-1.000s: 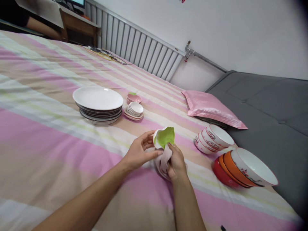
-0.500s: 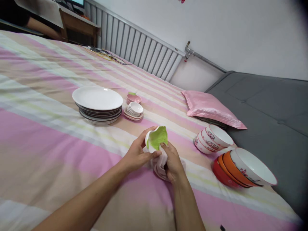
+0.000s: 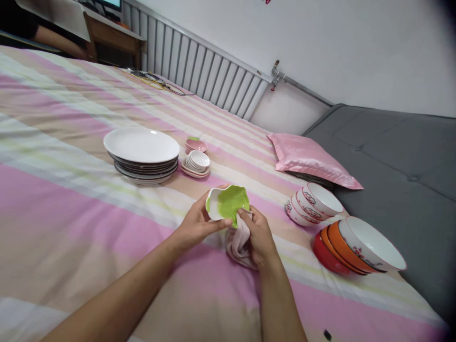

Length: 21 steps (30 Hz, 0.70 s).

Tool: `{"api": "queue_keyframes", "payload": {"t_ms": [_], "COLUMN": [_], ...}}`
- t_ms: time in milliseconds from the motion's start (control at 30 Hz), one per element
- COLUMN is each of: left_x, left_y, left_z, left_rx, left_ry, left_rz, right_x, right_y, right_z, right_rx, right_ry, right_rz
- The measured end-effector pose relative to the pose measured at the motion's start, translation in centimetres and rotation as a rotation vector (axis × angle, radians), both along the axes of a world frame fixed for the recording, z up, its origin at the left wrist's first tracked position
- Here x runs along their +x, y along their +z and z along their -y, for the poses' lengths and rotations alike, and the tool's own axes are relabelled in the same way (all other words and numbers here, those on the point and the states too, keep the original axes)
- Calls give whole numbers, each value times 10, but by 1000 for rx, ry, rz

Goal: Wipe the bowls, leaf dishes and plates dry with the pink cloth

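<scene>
My left hand (image 3: 201, 218) grips a small white and green dish (image 3: 230, 202) by its left side, thumb along the near rim and fingers beneath. The dish is tilted so that its green inside faces me. My right hand (image 3: 258, 235) is closed around a pale pink cloth (image 3: 239, 244), with its thumb at the dish's right edge. Part of the cloth hangs below the dish toward the bed. Just beyond my hands are small white bowls (image 3: 198, 160) nested on pinkish dishes (image 3: 195, 174), with pink dishes (image 3: 196, 145) behind them.
Left stands a stack of plates (image 3: 142, 145) on the striped bedspread (image 3: 107, 266). At right are patterned white bowls (image 3: 313, 204) and larger nested orange, red and white bowls (image 3: 356, 247), both leaning. Farther back lie a pink pillow (image 3: 313, 159) and cables (image 3: 156, 80). Someone's limb (image 3: 60, 42) shows top left.
The dish has turned and tipped, so more of its green inside faces me. My left hand has shifted slightly left. The whole view has moved a little.
</scene>
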State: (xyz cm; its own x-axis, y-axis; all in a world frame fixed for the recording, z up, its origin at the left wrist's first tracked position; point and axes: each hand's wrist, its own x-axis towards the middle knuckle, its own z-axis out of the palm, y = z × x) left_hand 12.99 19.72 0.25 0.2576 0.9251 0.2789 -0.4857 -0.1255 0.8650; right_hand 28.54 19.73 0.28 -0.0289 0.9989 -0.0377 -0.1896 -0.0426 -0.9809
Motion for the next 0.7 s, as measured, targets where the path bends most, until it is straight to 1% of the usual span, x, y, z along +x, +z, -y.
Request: {"api": "queue_keyframes", "payload": {"t_ms": [167,300,567,700], "left_x": [-2,-2,-4,-2], "left_y": [0,-2,-4,-5], "left_z": [0,0,-2,-1], "left_rx": [-55,-74,-83,-62], "left_ry": [-109,-140,-135,-98], "left_rz": [72,86,85,111], "right_x": [3,2,1,-1], "right_y": [-1,-3,-3,-3], "right_z": [-1,-1,0,0], "right_rx": [-28,-28,-33,-47], "right_ry": [-35,-46,-51,-30], "right_rz": [-6,-18,-33,-57]}}
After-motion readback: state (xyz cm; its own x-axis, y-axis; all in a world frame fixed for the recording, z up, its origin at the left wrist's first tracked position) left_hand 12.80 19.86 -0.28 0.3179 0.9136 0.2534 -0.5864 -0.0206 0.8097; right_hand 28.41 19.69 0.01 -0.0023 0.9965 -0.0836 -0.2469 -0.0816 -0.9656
